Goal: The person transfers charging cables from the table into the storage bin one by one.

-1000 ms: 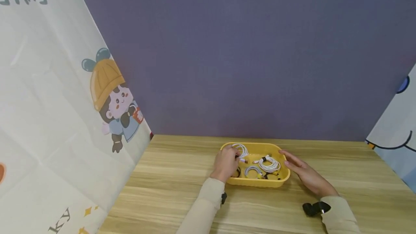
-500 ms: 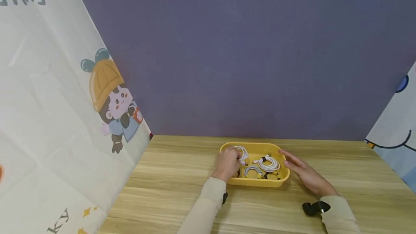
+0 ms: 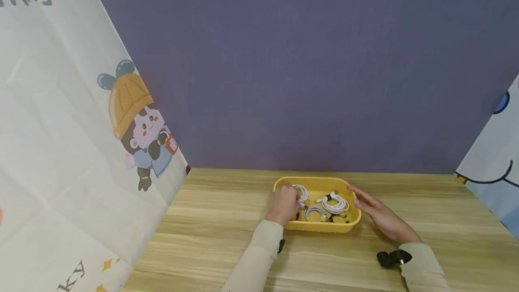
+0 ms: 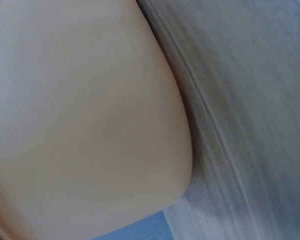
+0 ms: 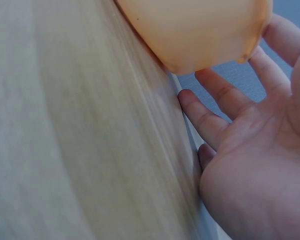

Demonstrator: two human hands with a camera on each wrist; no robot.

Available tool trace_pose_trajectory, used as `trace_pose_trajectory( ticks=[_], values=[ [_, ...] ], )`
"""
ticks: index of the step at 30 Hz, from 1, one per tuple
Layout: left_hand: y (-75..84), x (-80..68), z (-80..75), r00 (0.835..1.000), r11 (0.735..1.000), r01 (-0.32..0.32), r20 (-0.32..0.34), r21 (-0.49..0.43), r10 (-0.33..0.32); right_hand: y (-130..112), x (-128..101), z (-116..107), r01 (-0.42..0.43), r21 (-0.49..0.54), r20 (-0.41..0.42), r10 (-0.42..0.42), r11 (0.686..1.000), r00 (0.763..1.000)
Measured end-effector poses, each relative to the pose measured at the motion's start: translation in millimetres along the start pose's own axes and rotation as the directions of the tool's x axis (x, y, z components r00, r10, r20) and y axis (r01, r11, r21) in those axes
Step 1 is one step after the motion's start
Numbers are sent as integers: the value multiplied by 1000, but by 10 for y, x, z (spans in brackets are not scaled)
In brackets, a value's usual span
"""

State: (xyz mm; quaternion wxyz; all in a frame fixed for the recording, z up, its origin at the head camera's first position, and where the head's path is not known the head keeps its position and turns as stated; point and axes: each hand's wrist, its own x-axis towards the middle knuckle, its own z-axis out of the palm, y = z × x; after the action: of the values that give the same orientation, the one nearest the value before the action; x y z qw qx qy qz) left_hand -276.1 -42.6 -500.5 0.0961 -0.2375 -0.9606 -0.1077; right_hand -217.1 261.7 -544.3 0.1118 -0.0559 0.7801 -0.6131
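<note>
In the head view a yellow plastic basket [image 3: 320, 227] sits on the wooden table with several coiled cables inside. My left hand [image 3: 282, 204] reaches into its left end, fingers curled down, gripping a white cable [image 3: 302, 193] whose loops show beside the fingertips. The back of the hand hides the fingertips. To the right lie another white coiled cable [image 3: 335, 204] with a black tie and a grey coiled cable [image 3: 315, 213]. My right hand [image 5: 260, 130] is spread at the basket's right end, thumb and index finger touching the rim, the other fingers extended outside.
The wooden table [image 3: 219, 238] extends on both sides of the basket. A dark purple-grey panel [image 3: 308, 71] rises behind it. A white printed sheet [image 3: 61, 125] borders the left side, with another printed sheet [image 3: 494, 170] at the right.
The left hand has sunk slightly lower into the basket with the white cable, whose loops and plug have shifted down. The right hand stays at the basket's end.
</note>
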Motion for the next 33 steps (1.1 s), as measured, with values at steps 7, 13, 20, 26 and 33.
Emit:
trace_pose_trajectory(
  ticks=[7,13,20,26,33],
  values=[
    [22,9,-5,1000,999,5,12,36,-6,14,5,-4,6,2,-11,-6,1000,1000],
    [23,13,6,1000,999,14,21,50,-15,19,4,-3,11,-2,-12,-11,1000,1000],
    [35,-3,0,1000,998,20,16,60,-21,15,-2,2,9,0,-11,-9,1000,1000],
    [44,2,12,999,997,30,14,71,-31,-2,-1,-4,7,9,0,-7,1000,1000],
    [34,-3,14,1000,996,10,0,90,-10,-24,-14,-3,21,1,0,-21,1000,1000]
  ],
)
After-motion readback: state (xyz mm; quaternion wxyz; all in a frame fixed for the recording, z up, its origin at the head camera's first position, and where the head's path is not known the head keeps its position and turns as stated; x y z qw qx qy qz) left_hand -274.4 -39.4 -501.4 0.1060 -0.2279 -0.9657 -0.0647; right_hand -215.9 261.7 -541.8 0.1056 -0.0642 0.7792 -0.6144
